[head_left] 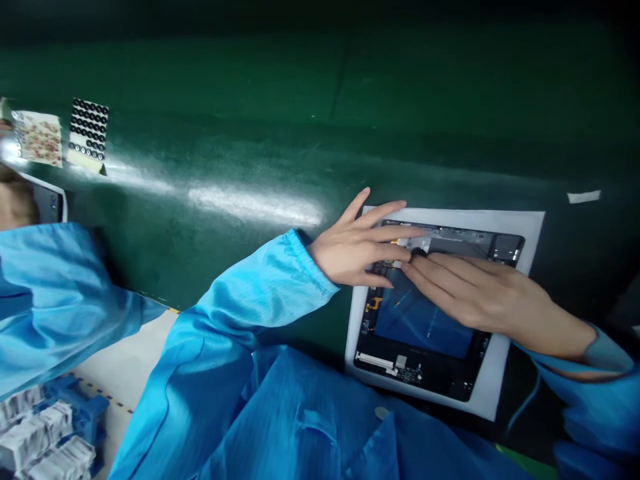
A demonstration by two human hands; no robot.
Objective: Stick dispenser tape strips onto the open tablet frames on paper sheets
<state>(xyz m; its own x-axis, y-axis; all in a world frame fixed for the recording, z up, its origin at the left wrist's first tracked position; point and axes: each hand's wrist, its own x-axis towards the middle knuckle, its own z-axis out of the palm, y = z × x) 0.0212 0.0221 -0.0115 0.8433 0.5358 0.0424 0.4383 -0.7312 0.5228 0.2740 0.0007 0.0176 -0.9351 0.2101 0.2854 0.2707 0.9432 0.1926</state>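
Note:
An opened tablet [425, 333], its inner parts showing, lies on a white sheet [520, 233] at the right of the bench. Over its upper left part my left hand [357, 250] rests with the fingers spread, the tips on or just above the components. My right hand [475, 290] reaches across from the right, fingers pressed together and their tips meeting the left hand's fingers. A small dark thing shows at those fingertips, too little of it to name. The blue area [425, 320] in the tablet's middle is partly covered by the right hand.
On the green bench [225, 147] at the far left lie a sheet of black round pads [89, 130] and a patterned sheet [40, 139]. A co-worker's blue sleeve [45, 287] and another device [50, 200] are beside them. A white strip [584, 197] lies right. White stacks [40, 440] stand lower left.

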